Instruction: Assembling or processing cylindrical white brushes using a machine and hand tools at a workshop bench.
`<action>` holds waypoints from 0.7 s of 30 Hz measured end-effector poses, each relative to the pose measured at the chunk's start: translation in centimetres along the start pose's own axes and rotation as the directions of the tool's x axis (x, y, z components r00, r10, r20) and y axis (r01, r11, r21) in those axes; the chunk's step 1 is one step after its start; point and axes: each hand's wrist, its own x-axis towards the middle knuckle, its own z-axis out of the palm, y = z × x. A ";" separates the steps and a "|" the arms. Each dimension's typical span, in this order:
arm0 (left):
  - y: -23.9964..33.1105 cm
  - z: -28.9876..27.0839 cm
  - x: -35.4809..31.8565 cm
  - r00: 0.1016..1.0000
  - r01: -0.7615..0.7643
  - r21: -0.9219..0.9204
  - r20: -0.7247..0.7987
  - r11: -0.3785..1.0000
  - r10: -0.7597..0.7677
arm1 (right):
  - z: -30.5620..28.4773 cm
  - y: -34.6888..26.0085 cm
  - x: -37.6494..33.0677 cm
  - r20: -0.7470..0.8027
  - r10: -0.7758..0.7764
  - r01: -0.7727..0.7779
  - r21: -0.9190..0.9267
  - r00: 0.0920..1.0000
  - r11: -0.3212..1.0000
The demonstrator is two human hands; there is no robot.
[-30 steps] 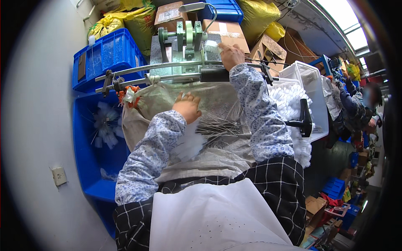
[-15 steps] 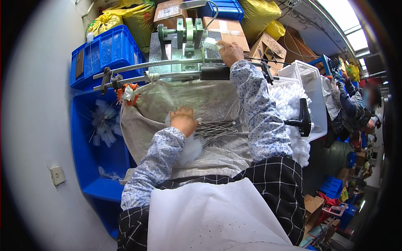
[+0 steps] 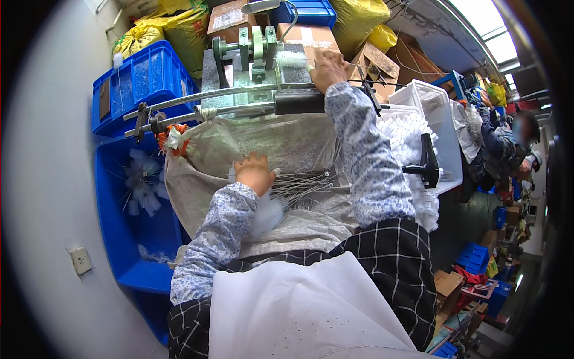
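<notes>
My right hand is closed on a wire-stemmed brush, its white bristle head held beside the green wheel of a small bench machine. A thin stem runs out to the right of that hand. My left hand lies curled over a pile of similar brushes on my lap, with white bristles showing below it and at its left side. Their bare wire stems point right across a beige woven sack. The left fingertips are partly hidden.
Two metal bars with a black sleeve cross before the machine. At left stand blue bins, one with loose white brushes. White brush heads heap up at right by a black handle. Another person works farther right.
The brush head in my right hand has turned and now sits closer to the wheel, its bristles blurred. My left hand stays on the pile. The whole view has shifted slightly.
</notes>
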 end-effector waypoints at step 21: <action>0.0 0.6 -0.3 0.997 -0.022 -0.012 -0.074 1.000 0.021 | 2.1 -9.9 -0.6 -0.057 0.011 0.002 0.226 0.998 0.974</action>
